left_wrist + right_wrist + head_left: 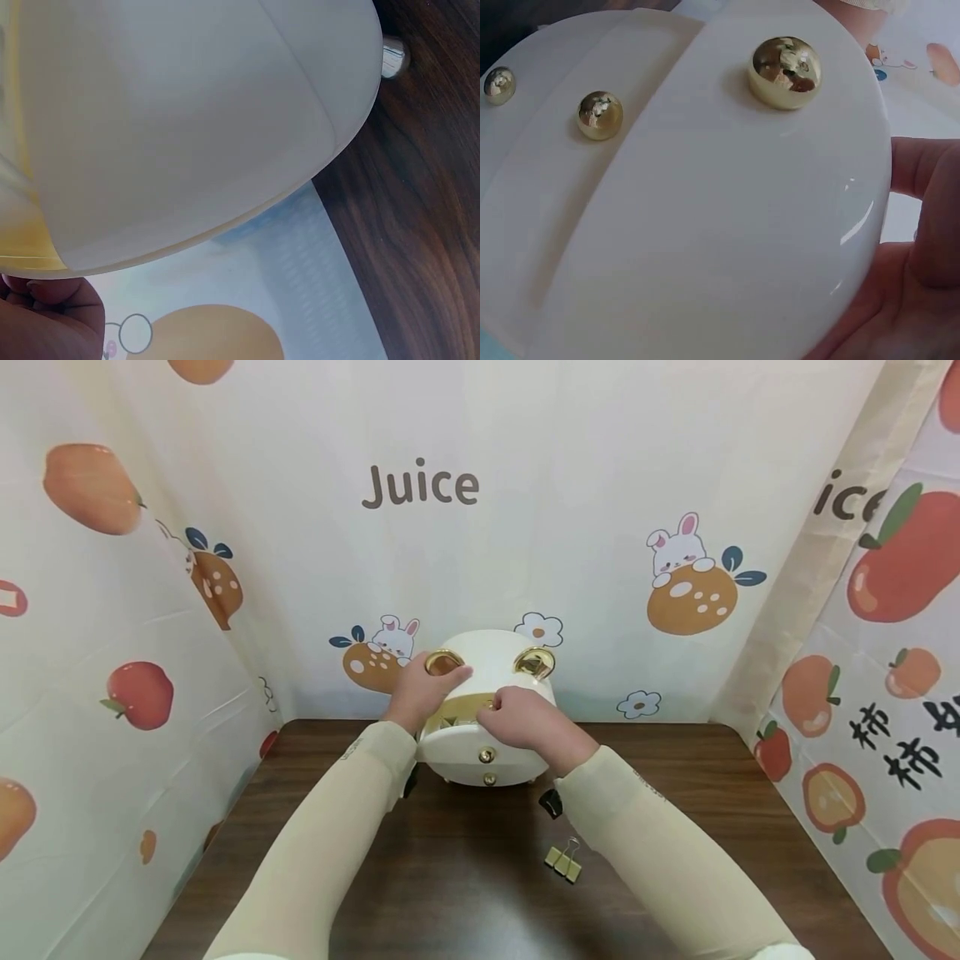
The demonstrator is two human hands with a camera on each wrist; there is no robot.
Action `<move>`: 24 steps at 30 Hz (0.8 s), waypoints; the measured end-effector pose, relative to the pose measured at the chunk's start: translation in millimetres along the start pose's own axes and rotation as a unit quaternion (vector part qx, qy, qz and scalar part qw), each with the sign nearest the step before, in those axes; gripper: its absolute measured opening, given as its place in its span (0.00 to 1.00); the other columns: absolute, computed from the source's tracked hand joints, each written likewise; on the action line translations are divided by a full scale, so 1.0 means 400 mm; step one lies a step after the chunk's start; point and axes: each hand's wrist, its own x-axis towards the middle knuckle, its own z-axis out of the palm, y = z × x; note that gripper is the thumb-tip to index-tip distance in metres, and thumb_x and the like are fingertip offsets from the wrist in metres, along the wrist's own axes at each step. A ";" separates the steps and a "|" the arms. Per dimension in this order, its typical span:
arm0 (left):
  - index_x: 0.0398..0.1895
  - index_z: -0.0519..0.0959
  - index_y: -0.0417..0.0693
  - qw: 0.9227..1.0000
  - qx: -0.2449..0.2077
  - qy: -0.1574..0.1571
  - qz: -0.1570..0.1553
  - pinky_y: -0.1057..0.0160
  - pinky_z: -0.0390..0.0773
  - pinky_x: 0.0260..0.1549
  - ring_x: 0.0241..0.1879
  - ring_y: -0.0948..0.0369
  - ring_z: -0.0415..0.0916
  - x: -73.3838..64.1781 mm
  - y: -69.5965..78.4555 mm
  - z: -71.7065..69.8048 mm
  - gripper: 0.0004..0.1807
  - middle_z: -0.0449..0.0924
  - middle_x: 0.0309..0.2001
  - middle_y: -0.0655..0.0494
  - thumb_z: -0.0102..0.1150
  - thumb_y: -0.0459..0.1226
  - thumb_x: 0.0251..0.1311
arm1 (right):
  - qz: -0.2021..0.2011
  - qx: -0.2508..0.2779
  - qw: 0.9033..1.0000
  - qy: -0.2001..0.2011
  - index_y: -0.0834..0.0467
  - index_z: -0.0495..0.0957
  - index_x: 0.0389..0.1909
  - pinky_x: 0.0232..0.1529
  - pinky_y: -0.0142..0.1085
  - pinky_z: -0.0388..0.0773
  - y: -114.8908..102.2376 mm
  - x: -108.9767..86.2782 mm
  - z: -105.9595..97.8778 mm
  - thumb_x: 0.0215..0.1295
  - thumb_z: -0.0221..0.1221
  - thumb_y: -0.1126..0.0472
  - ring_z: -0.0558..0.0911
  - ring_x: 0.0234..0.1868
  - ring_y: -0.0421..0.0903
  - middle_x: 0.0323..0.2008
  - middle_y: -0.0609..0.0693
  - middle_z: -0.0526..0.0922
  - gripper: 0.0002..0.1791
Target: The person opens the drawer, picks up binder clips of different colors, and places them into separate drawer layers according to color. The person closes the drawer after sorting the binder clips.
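Observation:
A white rounded chest (495, 660) with gold ears and gold knobs stands at the back of the table. Its top drawer (446, 745) is pulled out and shows a gold interior with small objects inside. My left hand (423, 689) grips the chest's left upper side, thumb lying on top beside the left ear (444, 662). At the drawer's upper edge is my right hand (525, 718), fingers bent in over the opening. In the right wrist view its fingers (937, 217) show behind the drawer front (727, 187). I cannot tell whether they hold something.
A gold binder clip (563, 862) lies on the dark wood table (450, 877), in front of the chest and to its right. Small black objects (551, 803) show beside both cuffs. A printed curtain (570, 485) stands close behind the chest and along both sides.

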 end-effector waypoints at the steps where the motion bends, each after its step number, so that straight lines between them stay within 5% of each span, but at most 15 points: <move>1: 0.56 0.73 0.51 1.000 -0.002 0.001 -0.001 0.51 0.79 0.48 0.48 0.53 0.77 0.000 0.000 0.000 0.36 0.79 0.48 0.53 0.70 0.64 0.56 | -0.001 0.000 1.000 0.000 0.56 0.73 0.27 0.28 0.39 0.68 0.001 0.002 0.002 0.72 0.52 0.47 0.69 0.22 0.45 0.19 0.47 0.68 0.19; 12: 0.58 0.74 0.51 1.000 0.002 0.002 -0.002 0.50 0.79 0.49 0.49 0.53 0.77 0.001 -0.001 0.000 0.36 0.79 0.49 0.54 0.69 0.64 0.56 | -0.011 0.024 0.999 0.029 0.56 0.77 0.36 0.32 0.41 0.74 0.015 -0.024 0.002 0.74 0.54 0.36 0.77 0.32 0.49 0.30 0.51 0.78 0.26; 24: 0.60 0.74 0.52 1.000 -0.006 -0.004 -0.014 0.51 0.79 0.51 0.51 0.54 0.77 0.005 0.000 0.001 0.39 0.79 0.50 0.55 0.70 0.65 0.54 | -0.021 0.075 0.992 0.104 0.54 0.76 0.43 0.39 0.44 0.76 0.071 -0.132 -0.046 0.72 0.56 0.34 0.78 0.39 0.49 0.41 0.49 0.81 0.25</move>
